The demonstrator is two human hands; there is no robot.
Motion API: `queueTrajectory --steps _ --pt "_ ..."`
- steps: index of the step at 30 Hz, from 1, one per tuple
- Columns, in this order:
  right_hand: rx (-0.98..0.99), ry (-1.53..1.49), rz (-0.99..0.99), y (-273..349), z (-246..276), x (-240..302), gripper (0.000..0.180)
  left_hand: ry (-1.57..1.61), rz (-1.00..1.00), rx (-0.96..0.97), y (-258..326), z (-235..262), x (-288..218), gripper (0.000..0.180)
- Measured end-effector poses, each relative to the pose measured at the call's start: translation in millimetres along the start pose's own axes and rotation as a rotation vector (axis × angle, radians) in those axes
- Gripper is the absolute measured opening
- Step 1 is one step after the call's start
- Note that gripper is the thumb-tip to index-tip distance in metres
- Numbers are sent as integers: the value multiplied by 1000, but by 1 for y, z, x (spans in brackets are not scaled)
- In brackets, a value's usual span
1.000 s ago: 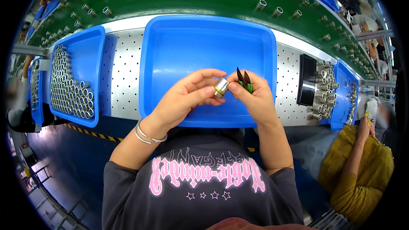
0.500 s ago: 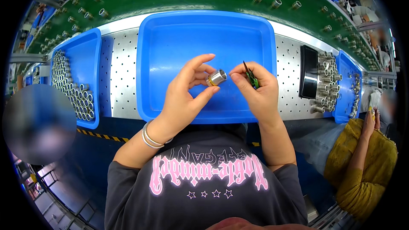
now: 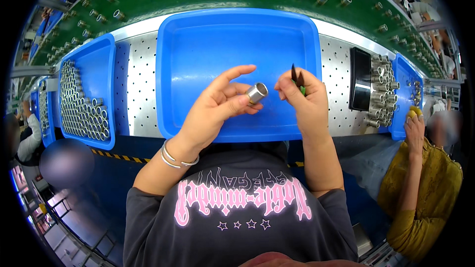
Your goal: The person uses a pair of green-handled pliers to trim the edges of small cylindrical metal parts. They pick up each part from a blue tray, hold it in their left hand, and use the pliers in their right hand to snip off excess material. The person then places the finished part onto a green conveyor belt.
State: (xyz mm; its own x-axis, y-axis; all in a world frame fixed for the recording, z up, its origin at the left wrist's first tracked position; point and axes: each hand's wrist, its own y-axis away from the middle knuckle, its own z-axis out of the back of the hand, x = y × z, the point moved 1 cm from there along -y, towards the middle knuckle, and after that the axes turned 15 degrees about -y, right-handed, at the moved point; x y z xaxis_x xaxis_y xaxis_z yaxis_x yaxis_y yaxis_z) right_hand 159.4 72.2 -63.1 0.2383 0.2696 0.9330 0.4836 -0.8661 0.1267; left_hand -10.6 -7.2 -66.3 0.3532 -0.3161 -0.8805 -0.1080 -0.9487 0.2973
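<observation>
- I see a short metal sleeve [image 3: 257, 92]: a stubby silver cylinder, shiny, with one open end showing a dark bore.
- It sits above the near half of the big blue tray [image 3: 198, 34] in the middle of the desk [image 3: 138, 84], held in the air and not resting on the tray floor.
- Its axis is tilted, the open mouth facing up and to the right, toward the other hand; the closed-off end is buried in the fingers.
- My left hand [image 3: 217, 106] grips the sleeve between thumb and bent fingers; the index finger is stretched out straight above it, pointing right. Two thin bangles [image 3: 173, 157] ring that wrist.
- My right hand [image 3: 304, 101] is closed around a thin dark tool [image 3: 294, 74] with a green part, its tip sticking up past the knuckles. It is just beside the sleeve, not touching it.
- Left edge of the desk: a smaller blue tray [image 3: 101, 64] packed with rows of like sleeves.
- Right edge: more metal parts [image 3: 381, 89] stacked beside a black block [image 3: 360, 79].
</observation>
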Motion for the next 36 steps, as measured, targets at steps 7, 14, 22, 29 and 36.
queueTrajectory --steps 7,14,22,29,36 --pt "22 -154 26 1 2 -2 12 205 54 42 -4 5 2 45" --pt "-67 3 197 3 2 0 6 220 54 41 -5 8 4 45" --pt "1 228 440 4 -1 6 6 210 40 -7 -6 6 3 49" --pt "91 267 474 4 -5 11 6 179 27 -28 -5 7 2 49" --pt "127 94 304 6 -8 13 6 177 34 -33 -5 7 1 49"
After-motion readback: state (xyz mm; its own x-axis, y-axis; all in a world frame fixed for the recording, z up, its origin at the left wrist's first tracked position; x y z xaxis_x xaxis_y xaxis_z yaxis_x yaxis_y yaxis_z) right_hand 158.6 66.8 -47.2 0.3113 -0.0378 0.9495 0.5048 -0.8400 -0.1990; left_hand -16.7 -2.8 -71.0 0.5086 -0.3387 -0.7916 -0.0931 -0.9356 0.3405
